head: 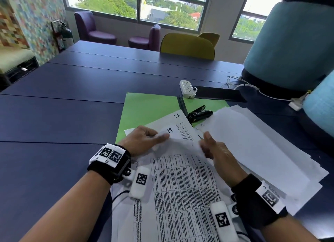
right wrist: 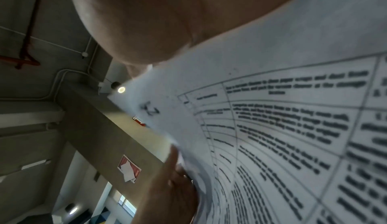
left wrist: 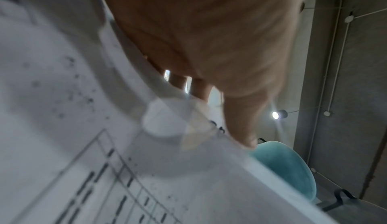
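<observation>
A printed sheet (head: 182, 185) with a dense table lies in front of me, its far edge lifted and curled. My left hand (head: 160, 138) pinches that edge at its left, thumb over the paper. My right hand (head: 206, 142) grips the same edge at its right with curled fingers. Under it lie sheets hand-numbered 19 (head: 169, 130) and 21 (head: 177, 115). The left wrist view shows my left hand (left wrist: 209, 45) above the blurred sheet (left wrist: 104, 178). In the right wrist view my right hand (right wrist: 167, 20) holds the sheet (right wrist: 293, 128), which curves up close to the lens.
A green folder (head: 144, 108) lies under the papers on the dark blue table (head: 63, 115). A black stapler (head: 199, 114) sits just beyond the sheets, a white power strip (head: 188, 89) farther back. A fanned pile of blank paper (head: 262, 151) spreads right. Teal chairs (head: 289, 43) stand right.
</observation>
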A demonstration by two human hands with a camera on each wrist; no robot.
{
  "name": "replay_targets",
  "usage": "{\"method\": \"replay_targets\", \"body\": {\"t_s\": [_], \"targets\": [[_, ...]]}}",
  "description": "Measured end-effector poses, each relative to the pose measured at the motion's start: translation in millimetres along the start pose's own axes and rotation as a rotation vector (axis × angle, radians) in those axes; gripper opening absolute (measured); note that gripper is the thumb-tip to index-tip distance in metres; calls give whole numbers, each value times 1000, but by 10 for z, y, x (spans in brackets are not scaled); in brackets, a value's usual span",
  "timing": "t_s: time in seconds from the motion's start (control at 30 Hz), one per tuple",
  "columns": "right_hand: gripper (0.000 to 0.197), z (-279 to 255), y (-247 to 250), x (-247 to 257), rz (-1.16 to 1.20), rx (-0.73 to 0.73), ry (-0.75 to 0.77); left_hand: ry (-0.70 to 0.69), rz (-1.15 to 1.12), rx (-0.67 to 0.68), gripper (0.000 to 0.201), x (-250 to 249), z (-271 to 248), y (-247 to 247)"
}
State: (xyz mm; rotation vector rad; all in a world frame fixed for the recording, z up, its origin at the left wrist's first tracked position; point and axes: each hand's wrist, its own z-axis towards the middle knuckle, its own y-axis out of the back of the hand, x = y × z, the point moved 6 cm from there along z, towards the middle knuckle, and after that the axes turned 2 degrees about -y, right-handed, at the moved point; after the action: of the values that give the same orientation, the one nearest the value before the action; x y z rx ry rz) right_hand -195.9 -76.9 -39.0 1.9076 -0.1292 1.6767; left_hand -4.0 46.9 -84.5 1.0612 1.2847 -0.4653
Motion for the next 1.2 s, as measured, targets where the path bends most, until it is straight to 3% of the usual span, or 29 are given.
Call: {"method": "replay_targets", "body": {"t_s": [0.07, 0.1, 0.17, 0.23, 0.27, 0.4, 0.5, 0.57, 0.63, 0.67, 0.7, 0.77, 0.87, 0.97, 1.0, 1.1, 1.2], "targets": [[80, -10, -60, 22, -73, 43, -11, 42, -90, -56, 69, -2, 3, 29], [75, -16, -83, 30, -94, 50, -7, 58, -97, -78, 66, -16, 4, 45], [52, 6, -99, 27, -166, 25, 25, 28, -49, -41, 43, -32, 22, 32], [19, 83, -41, 0, -250, -88, 45, 7, 24, 28, 14, -26, 19, 7], [8, 126, -16, -3, -240, -139, 38, 9, 48, 45, 10, -11, 20, 11], [26, 373, -14, -82, -339, -127, -33, 17, 60, 67, 19, -21, 7, 19], [19, 527, -45, -115, -440, -32, -77, 12, 73, 91, 18, -46, 11, 3], [12, 580, -89, -104, -532, 40, -84, 30, 89, 58, 49, -14, 32, 28], [18, 608, -99, -88, -579, 54, -71, 26, 85, 16, 85, 10, 50, 57], [22, 610, -93, -69, -577, 38, -53, 25, 96, 8, 93, 19, 60, 65], [24, 603, -78, -29, -565, 7, -30, 34, 123, 0, 86, 28, 71, 74], [22, 577, -29, 74, -496, -97, 21, 48, 187, -44, 53, 47, 91, 105], [22, 547, 100, 109, -312, -208, -1, 30, 247, -68, 63, 24, 91, 125], [29, 486, 74, 81, -413, -3, -45, 0, 242, -55, 66, -6, 83, 114], [31, 472, 122, 86, -420, -14, -36, -5, 242, -61, 67, 0, 86, 118], [33, 421, 413, 16, -276, -214, -31, -5, 238, -92, 69, 34, 109, 136], [33, 345, 410, -266, -295, -10, -195, 19, 209, -100, 66, 74, 119, 121]]}}
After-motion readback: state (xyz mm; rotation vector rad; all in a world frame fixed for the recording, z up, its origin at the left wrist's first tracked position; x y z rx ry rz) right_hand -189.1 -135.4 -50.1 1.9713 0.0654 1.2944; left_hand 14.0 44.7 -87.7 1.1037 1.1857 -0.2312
